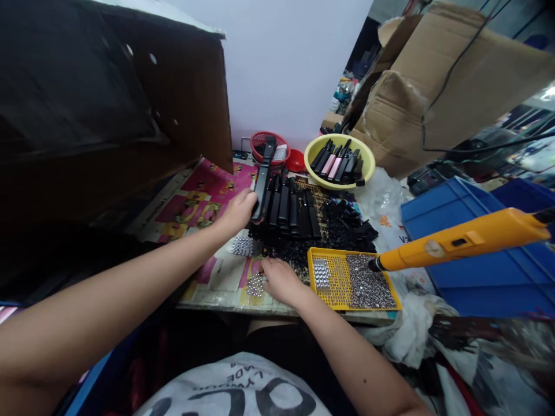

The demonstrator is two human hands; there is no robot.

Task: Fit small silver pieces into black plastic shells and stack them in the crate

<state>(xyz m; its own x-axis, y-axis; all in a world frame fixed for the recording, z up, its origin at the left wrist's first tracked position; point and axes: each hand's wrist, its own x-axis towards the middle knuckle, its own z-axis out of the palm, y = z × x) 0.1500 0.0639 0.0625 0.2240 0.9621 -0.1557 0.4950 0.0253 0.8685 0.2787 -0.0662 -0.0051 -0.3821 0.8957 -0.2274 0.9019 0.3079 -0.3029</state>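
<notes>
Fingers of the left grip are closed round the lower end of a long black piece, tilted beside the row of black pieces. The right grip is loosely curled at small silver parts; whether it pinches any, I cannot tell. Best hold the piece steady and pick parts singly. On the cluttered desk, an orange driver points into a yellow tray; beyond are a yellow basin, cardboard and a blue crate.
</notes>
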